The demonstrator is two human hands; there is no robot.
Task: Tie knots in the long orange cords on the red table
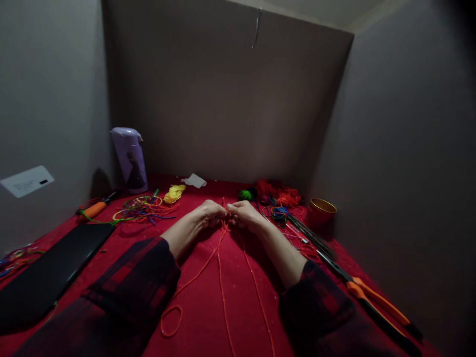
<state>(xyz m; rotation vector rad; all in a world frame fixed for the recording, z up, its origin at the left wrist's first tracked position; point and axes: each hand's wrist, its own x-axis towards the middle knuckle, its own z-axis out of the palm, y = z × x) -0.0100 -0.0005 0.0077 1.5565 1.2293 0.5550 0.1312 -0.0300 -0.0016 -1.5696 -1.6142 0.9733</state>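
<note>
Both hands meet over the middle of the red cloth (197, 307), pinching orange-red cord (220, 270). My left hand (211, 213) is closed on the cord from the left, thumb and fingers together. From the right, my right hand (242, 214) grips the same cord, its fingertips almost touching the left ones. A short bit of cord sticks up between the hands. Below them several strands hang and run toward me over the cloth, one curling into a loop at the lower left. The fingers hide the spot where the strands come together.
At left stand a purple flask (132, 161), an orange-handled tool (92, 210), tangled cords (143, 208) and a black flat panel (55, 277). Yellow yarn (174, 193) lies farther back. At right are red yarn (288, 196), a cup (320, 212) and orange-handled long-nose pliers (372, 297). Grey walls surround the cloth.
</note>
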